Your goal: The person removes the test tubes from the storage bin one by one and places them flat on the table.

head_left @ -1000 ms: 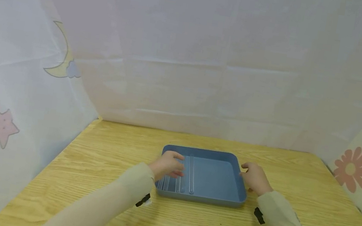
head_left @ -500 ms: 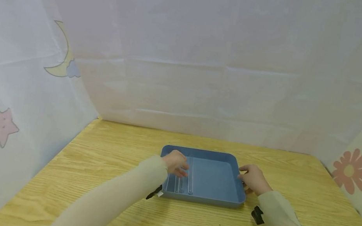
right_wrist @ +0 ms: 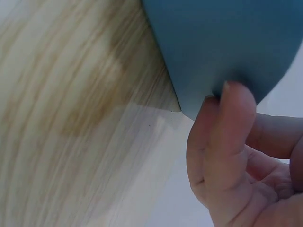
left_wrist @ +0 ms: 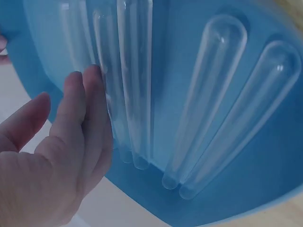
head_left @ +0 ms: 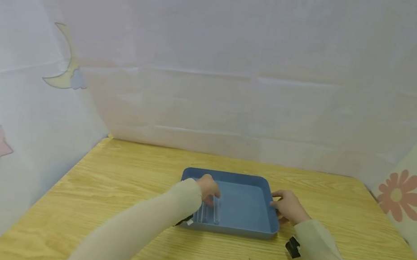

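A blue rectangular tray [head_left: 247, 206] lies on the table with several clear test tubes [left_wrist: 137, 85] side by side in its left part. Over these tubes is my left hand [head_left: 209, 188], its fingers [left_wrist: 98, 113] extended and together, fingertips right at the side of one tube. The left thumb stands apart from the fingers. At the tray's right wall, my right hand [head_left: 289, 207] holds the edge, fingertips [right_wrist: 234, 101] pressed on the outer face of the wall. Part of the tubes is hidden behind the left hand in the head view.
The wooden table [head_left: 137, 168] runs back to a pale hanging sheet [head_left: 216, 81], with printed sheets on both sides. Two sleeved forearms reach in from the front, a black strap [head_left: 293, 247] at the right wrist.
My left hand has moved right across the tubes, from the tray's left end toward its middle. My right hand stays at the right wall, its fingers closer on the edge.
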